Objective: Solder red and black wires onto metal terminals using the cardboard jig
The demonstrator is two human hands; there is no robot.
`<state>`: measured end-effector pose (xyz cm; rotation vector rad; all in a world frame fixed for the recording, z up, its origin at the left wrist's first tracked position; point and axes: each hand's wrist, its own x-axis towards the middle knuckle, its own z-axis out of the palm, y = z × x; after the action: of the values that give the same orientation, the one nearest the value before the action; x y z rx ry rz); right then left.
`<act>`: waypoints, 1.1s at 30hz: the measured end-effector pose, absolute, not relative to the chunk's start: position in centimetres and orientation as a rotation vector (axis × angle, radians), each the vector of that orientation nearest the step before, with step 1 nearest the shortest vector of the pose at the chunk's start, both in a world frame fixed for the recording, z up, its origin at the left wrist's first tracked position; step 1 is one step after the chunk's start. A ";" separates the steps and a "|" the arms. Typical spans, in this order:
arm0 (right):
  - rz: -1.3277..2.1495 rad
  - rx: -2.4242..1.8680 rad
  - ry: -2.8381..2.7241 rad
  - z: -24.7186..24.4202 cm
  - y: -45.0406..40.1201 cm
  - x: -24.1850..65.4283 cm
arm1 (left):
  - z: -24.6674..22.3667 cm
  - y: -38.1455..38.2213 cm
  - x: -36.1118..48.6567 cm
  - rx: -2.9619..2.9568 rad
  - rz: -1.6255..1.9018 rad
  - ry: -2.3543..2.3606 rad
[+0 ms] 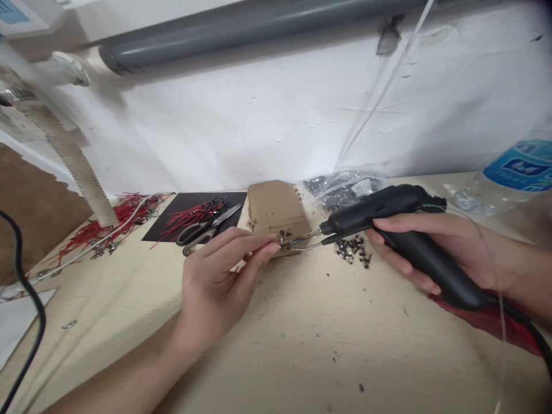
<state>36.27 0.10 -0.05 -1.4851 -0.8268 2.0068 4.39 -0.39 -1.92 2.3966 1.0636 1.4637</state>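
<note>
My right hand point(414, 247) is wrapped round a black soldering gun point(375, 210), whose metal tip points left over a brown cardboard block point(276, 201). At the block's front edge, the thumb and fingertips of my left hand point(224, 276) pinch a small red wire with a small dark part point(283, 238) at its end. The gun's tip and a thin metal feed tube point(308, 247) meet close to that part; whether they touch it is too small to tell. Several small metal parts point(353, 250) lie beneath the gun.
Scissors point(207, 230) and red wires point(190, 215) lie on a black sheet point(166, 221). More red wires point(86, 236) are heaped at the left, near a ribbed pipe point(81, 167). Behind the gun are a plastic bag of parts point(345, 187) and a water bottle point(509, 175).
</note>
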 end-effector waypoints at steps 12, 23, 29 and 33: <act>2.005 -1.537 -0.804 0.2 0.2 36.2 | -1.8 -0.6 4.4 2.399 1.459 1.097; 2.044 -1.461 -0.801 -0.1 0.2 36.5 | -1.4 -0.9 4.1 2.601 1.483 0.942; 2.026 -1.469 -0.791 0.0 0.0 36.5 | -1.3 -0.9 3.9 2.678 1.461 0.912; 2.019 -1.469 -0.794 -0.2 0.2 36.6 | -1.5 -0.6 3.9 2.644 1.530 0.945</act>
<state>36.58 0.25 -0.15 -1.4689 -0.7939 2.0193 3.91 -0.62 -1.50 2.6439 0.9451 1.5305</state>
